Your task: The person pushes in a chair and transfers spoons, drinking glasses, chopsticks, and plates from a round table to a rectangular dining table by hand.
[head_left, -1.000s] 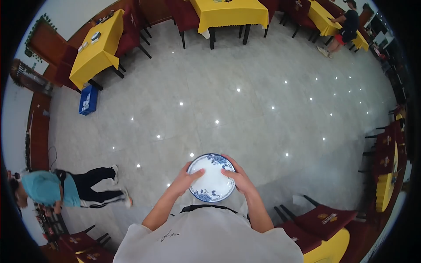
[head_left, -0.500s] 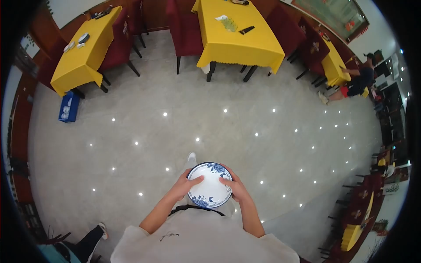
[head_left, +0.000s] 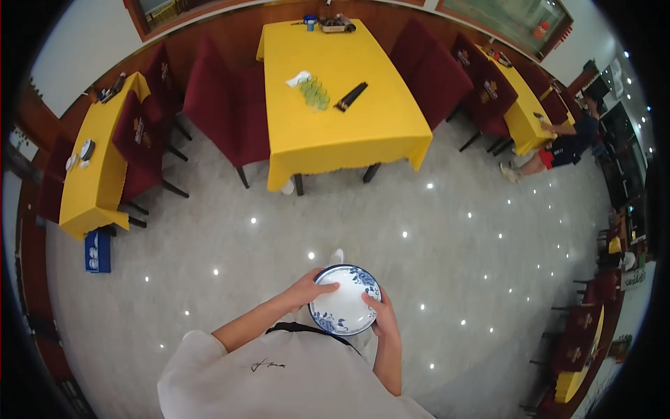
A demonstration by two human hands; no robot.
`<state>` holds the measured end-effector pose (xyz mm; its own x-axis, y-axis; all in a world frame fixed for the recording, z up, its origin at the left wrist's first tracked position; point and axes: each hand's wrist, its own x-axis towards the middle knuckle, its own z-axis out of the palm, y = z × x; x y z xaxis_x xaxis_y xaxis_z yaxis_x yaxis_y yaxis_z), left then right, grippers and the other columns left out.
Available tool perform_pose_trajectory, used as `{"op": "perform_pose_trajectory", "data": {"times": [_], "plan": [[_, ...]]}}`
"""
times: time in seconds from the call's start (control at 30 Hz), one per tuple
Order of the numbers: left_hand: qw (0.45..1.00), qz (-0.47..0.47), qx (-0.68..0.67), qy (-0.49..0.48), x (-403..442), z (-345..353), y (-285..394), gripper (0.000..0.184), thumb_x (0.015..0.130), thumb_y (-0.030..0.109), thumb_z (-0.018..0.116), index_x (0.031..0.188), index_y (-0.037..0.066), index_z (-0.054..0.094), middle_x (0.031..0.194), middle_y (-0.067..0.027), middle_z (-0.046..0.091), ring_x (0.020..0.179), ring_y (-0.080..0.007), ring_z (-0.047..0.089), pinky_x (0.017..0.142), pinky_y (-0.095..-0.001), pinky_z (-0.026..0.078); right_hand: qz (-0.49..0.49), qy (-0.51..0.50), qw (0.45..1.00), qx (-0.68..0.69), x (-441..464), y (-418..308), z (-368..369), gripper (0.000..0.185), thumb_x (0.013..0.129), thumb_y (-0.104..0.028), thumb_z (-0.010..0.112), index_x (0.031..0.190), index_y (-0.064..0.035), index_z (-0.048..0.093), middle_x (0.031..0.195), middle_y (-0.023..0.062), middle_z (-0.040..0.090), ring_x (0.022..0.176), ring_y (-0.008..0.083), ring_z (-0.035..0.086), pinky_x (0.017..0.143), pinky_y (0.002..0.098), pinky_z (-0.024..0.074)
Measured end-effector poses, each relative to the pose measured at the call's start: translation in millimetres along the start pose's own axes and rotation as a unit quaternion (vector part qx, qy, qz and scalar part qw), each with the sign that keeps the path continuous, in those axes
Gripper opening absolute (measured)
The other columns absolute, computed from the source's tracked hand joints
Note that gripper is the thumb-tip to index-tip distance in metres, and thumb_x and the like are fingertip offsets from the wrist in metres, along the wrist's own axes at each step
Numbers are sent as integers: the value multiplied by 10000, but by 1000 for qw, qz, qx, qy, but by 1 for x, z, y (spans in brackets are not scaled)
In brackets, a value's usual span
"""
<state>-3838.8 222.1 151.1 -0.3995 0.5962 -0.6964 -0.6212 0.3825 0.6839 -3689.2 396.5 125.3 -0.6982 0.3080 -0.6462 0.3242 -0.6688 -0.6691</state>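
A round white plate (head_left: 345,307) with blue flowers and a dark blue rim is held in front of my waist; whether more plates are stacked beneath it cannot be seen. My left hand (head_left: 308,289) grips its left edge, the thumb lying on top. On the opposite edge, my right hand (head_left: 383,314) has its thumb over the rim and its fingers underneath, mostly hidden. Ahead stands a table with a yellow cloth (head_left: 342,143), bearing several greenish glasses (head_left: 314,94), a bundle of dark chopsticks (head_left: 351,96) and a crumpled white item (head_left: 299,78).
Dark red chairs (head_left: 234,115) flank the middle table. A second yellow-covered table (head_left: 105,153) is at left, with a blue crate (head_left: 102,251) of white items on the floor beside it. Another person (head_left: 558,146) leans at the right-hand table. Glossy grey floor (head_left: 265,251) lies between.
The middle table is now nearer and larger in view, and the left table and crate have shifted down and left. Both hands still hold the plate, which sits slightly further right.
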Motion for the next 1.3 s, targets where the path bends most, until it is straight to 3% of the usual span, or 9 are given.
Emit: {"op": "perform_pose_trajectory", "data": {"times": [0.3,0.43,0.53,0.6,0.8,0.83,1.0,1.2,1.3], "plan": [[983,83,-142,86,175,-37,206,665,860,238,740,1373,-26,409,1246,-155,582,1125,-224,590,933,-321,489,1,-95,987,-128,235,-237,61,656,795,-167,745,1344,41,452,1229,170,592,1136,247,569,959,338,446],[984,50,-142,99,267,-84,275,683,846,245,752,1361,-49,415,1256,-174,575,1122,-234,592,935,-332,491,34,-88,986,-138,337,-305,99,649,807,-151,727,1361,29,442,1242,171,588,1127,250,580,944,343,463],[984,108,-123,65,345,-129,337,682,843,261,752,1350,-63,430,1271,-188,568,1131,-237,588,940,-335,488,57,-67,989,-121,423,-347,130,642,816,-133,710,1373,24,432,1249,168,588,1119,254,589,929,346,478],[982,139,-44,123,363,-157,345,679,825,294,760,1307,-87,472,1216,-202,606,1082,-241,616,913,-337,504,63,-42,992,-102,453,-346,155,641,819,-122,702,1379,24,426,1245,165,593,1116,255,594,919,347,487],[980,169,-10,104,518,-235,470,705,796,337,772,1269,-110,500,1169,-235,622,1054,-264,635,882,-355,520,34,-6,997,-75,638,-429,206,519,812,-72,643,1303,26,507,1195,157,618,1070,244,614,915,344,498],[977,146,54,145,538,-247,488,722,796,410,749,1268,-85,517,1168,-259,597,1078,-314,615,905,-387,511,37,2,996,-76,662,-441,219,512,812,-73,642,1297,29,509,1188,158,621,1063,246,617,910,342,500],[966,142,177,127,635,-312,559,721,795,506,692,1249,-37,553,1139,-285,560,1081,-386,578,925,-421,493,9,21,997,-79,777,-476,253,491,824,-77,630,1283,43,504,1151,159,626,1038,257,621,898,342,505],[958,86,225,155,709,-359,577,704,786,458,719,1262,-34,554,1155,-258,560,1045,-343,610,897,-382,508,34,0,998,-57,866,-473,267,484,836,-53,620,1295,38,496,1164,153,619,1057,248,609,912,339,491],[954,72,240,164,726,-368,553,700,779,436,732,1245,-56,559,1146,-258,584,1018,-333,634,869,-373,524,55,2,998,-38,871,-451,264,468,839,-44,619,1285,36,502,1166,148,621,1054,246,610,908,336,490]]}}
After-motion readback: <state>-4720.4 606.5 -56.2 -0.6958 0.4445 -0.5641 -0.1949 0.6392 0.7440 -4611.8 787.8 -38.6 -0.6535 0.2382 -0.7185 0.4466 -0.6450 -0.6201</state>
